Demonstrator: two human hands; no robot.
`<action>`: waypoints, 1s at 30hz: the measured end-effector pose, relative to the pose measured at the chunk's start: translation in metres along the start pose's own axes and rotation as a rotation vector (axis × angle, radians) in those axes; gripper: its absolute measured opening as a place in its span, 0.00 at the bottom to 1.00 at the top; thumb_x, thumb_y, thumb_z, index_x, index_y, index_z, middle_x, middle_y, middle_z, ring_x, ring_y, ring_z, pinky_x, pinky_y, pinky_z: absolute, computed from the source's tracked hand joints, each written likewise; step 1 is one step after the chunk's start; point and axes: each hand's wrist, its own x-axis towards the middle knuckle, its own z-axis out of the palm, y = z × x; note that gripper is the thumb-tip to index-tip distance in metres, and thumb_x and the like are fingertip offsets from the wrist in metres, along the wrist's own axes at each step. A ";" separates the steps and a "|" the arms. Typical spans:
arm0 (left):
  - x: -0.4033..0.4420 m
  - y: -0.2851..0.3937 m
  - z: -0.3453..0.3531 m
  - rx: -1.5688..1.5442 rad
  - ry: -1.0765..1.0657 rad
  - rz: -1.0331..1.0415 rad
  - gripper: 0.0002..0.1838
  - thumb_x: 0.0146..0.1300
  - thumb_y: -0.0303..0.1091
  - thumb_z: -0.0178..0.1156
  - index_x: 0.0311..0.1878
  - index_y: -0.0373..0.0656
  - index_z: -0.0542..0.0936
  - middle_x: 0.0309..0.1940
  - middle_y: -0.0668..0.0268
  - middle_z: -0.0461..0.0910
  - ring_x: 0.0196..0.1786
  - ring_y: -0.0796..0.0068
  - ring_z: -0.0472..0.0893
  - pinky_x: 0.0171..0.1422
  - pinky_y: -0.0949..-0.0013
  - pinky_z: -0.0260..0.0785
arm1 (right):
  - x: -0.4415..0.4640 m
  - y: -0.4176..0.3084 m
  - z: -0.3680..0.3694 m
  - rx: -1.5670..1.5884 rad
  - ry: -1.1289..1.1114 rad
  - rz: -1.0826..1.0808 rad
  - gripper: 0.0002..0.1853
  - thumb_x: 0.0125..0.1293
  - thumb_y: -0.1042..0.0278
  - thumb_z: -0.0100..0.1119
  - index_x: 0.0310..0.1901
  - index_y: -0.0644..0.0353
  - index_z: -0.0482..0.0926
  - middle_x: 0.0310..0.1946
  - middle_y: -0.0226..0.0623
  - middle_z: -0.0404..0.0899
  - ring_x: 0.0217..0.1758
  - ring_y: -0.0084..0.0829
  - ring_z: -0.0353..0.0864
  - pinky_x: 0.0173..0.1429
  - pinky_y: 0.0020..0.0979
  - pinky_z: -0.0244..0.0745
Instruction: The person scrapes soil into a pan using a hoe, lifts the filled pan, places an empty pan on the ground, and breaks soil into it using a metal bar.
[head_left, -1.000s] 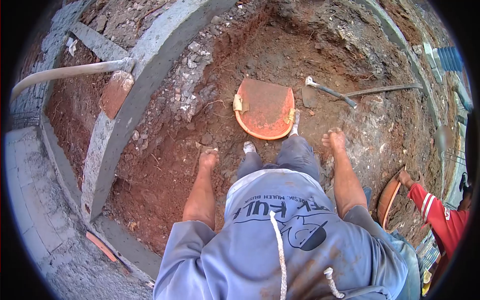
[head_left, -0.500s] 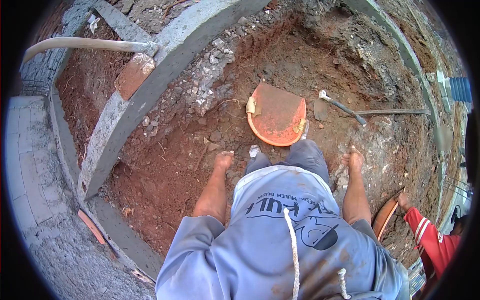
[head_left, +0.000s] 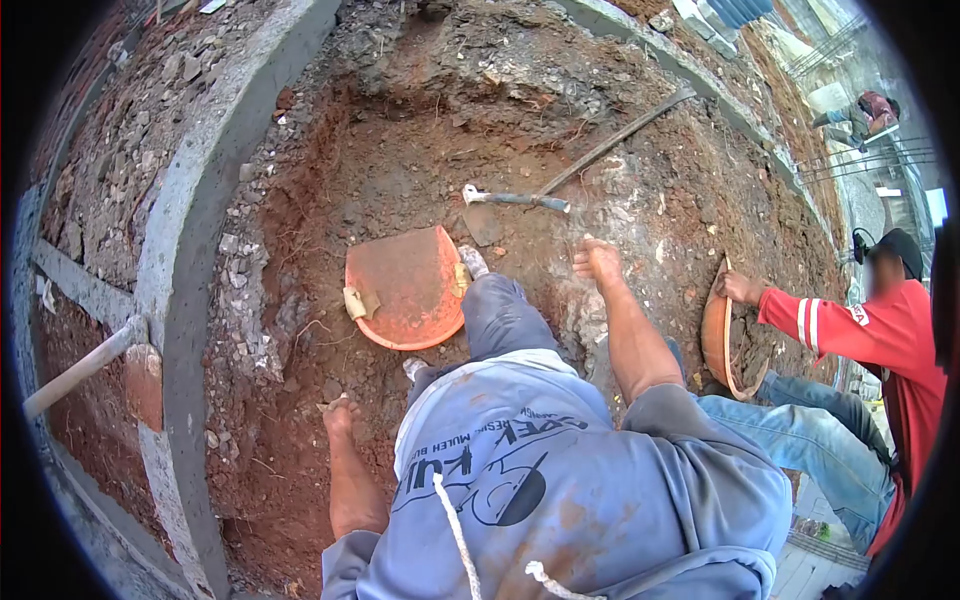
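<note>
A rough grey concrete beam (head_left: 195, 200) borders the reddish dirt. The smudged blue shirt (head_left: 600, 480) bears dark lettering, "RESIK" and "MULEH" legible. Near the feet, an orange basin (head_left: 405, 290), rounded with one straighter edge, is coated inside with brown soil. A co-worker's hand (head_left: 740, 287) grips a tilted basin (head_left: 716, 335). Left hand (head_left: 341, 414) and right hand (head_left: 598, 261) are apart, fingers curled; any grip is unclear.

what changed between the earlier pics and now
The view has swung toward the person's right, so the orange basin and hoe sit further left in it. More of the red-sleeved co-worker shows, and a distant person has come into view. Neither the left hand nor the right hand has taken hold of the basin; it remains on the dirt.
</note>
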 end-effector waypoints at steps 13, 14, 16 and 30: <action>-0.038 0.118 0.179 0.363 0.040 -0.142 0.13 0.66 0.42 0.61 0.40 0.41 0.78 0.29 0.66 0.80 0.27 0.75 0.78 0.29 0.72 0.68 | 0.272 -0.011 -0.032 -0.394 -0.002 0.102 0.25 0.64 0.52 0.59 0.56 0.63 0.75 0.38 0.43 0.83 0.36 0.34 0.85 0.37 0.36 0.81; -0.047 0.140 0.202 0.384 0.016 -0.097 0.14 0.66 0.42 0.60 0.43 0.40 0.78 0.31 0.66 0.81 0.30 0.76 0.78 0.33 0.72 0.69 | 0.302 0.005 -0.027 -0.624 -0.007 0.005 0.28 0.63 0.48 0.59 0.56 0.63 0.75 0.40 0.43 0.83 0.39 0.34 0.84 0.40 0.37 0.81; -0.071 0.209 0.265 0.390 -0.017 -0.019 0.15 0.67 0.40 0.59 0.48 0.38 0.78 0.34 0.66 0.81 0.35 0.77 0.78 0.39 0.72 0.70 | 0.329 0.016 0.001 -0.880 -0.143 -0.026 0.33 0.62 0.42 0.59 0.58 0.64 0.75 0.45 0.43 0.82 0.44 0.35 0.84 0.46 0.38 0.80; -0.122 0.249 0.282 0.552 0.123 0.179 0.14 0.66 0.36 0.60 0.47 0.34 0.80 0.34 0.63 0.82 0.34 0.76 0.79 0.42 0.70 0.72 | 0.305 -0.159 0.101 -0.698 -0.616 0.425 0.09 0.54 0.68 0.65 0.33 0.62 0.80 0.21 0.33 0.76 0.22 0.29 0.75 0.26 0.37 0.74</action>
